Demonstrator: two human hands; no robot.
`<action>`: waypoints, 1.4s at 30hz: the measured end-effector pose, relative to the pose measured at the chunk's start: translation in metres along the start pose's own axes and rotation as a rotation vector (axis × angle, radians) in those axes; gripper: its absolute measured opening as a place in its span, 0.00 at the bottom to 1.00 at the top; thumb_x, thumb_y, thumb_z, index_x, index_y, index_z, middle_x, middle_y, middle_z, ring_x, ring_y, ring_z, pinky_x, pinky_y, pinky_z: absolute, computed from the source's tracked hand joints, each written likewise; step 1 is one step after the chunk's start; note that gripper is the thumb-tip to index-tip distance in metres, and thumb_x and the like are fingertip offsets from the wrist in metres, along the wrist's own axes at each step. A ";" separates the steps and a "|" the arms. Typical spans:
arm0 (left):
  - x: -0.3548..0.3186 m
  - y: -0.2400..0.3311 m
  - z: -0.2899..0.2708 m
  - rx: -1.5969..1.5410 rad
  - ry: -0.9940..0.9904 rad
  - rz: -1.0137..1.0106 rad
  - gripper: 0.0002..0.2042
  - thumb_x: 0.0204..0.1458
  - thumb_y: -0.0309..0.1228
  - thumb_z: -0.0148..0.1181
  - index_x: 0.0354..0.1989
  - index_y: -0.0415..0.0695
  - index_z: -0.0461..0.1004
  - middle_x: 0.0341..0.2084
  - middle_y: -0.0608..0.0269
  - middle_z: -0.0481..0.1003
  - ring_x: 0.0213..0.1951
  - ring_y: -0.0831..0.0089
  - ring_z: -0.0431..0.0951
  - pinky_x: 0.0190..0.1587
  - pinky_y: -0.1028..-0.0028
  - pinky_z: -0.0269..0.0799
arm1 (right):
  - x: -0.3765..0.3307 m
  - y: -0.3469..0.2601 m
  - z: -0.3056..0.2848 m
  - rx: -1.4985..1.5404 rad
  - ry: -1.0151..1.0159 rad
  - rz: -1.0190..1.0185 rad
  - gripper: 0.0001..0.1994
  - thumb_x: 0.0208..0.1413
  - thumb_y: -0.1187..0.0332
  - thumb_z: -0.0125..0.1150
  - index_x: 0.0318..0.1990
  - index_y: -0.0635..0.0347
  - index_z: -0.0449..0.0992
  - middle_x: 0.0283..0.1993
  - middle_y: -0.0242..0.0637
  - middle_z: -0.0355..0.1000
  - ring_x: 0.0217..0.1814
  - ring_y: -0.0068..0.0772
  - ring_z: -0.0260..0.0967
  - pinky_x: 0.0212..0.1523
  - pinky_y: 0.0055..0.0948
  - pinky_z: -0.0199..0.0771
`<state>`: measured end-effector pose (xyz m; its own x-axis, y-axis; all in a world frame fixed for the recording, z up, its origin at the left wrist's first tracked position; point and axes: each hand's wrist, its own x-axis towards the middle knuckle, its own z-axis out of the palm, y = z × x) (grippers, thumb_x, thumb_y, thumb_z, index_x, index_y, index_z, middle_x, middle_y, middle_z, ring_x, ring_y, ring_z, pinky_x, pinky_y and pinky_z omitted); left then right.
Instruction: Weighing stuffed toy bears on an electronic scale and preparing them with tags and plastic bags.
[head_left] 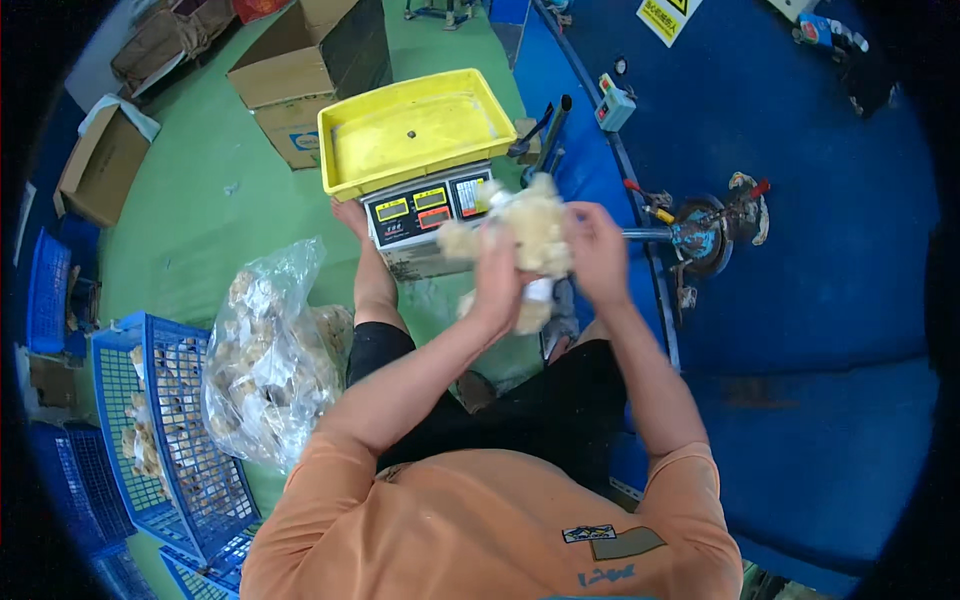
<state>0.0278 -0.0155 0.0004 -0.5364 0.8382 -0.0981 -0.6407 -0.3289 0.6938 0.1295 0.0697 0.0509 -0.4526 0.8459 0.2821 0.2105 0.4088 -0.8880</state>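
In front of my lap hangs a small cream plush toy (537,228) with a white tag or patch below. My left hand (497,278) is wrapped round the toy's left side, thumb up on it. On the other side, the bent fingers of my right hand (598,250) grip the toy's edge. Right beside that hand, a metal tube (648,235) sticks out from the blue machine wall; whether it touches the toy is hidden. Just beyond the toy stands a digital weighing scale (415,220) with a shallow yellow tray (345,180) on top.
At my left are a clear plastic bag (270,370) full of plush pieces and a blue mesh crate (175,400) holding more. Cardboard boxes (285,80) stand beyond on the green floor. The blue machine panel (780,400) fills the right side, with a switch box (615,108).
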 end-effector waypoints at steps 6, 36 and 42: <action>-0.009 0.020 0.008 0.134 -0.084 0.022 0.19 0.69 0.41 0.42 0.61 0.45 0.57 0.46 0.52 0.73 0.38 0.67 0.80 0.37 0.71 0.82 | -0.002 0.006 -0.006 -0.087 0.027 0.032 0.09 0.62 0.68 0.58 0.46 0.63 0.76 0.30 0.35 0.76 0.26 0.26 0.69 0.29 0.28 0.70; -0.018 0.087 -0.062 0.468 0.037 -0.369 0.24 0.59 0.37 0.60 0.56 0.29 0.70 0.46 0.48 0.76 0.45 0.67 0.78 0.47 0.75 0.74 | 0.004 -0.028 -0.027 -0.538 -0.156 -0.264 0.29 0.45 0.65 0.72 0.56 0.54 0.71 0.64 0.36 0.65 0.60 0.42 0.68 0.56 0.37 0.70; 0.007 0.075 -0.031 0.389 -0.085 -0.451 0.29 0.54 0.36 0.67 0.58 0.26 0.67 0.51 0.43 0.74 0.48 0.66 0.78 0.48 0.74 0.76 | 0.009 -0.018 -0.040 -0.466 -0.167 -0.256 0.28 0.45 0.70 0.70 0.57 0.59 0.70 0.64 0.39 0.65 0.63 0.45 0.66 0.61 0.36 0.66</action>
<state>-0.0407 -0.0474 0.0296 -0.2028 0.8950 -0.3973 -0.5381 0.2371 0.8088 0.1564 0.0836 0.0838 -0.6630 0.6492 0.3727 0.4195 0.7346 -0.5333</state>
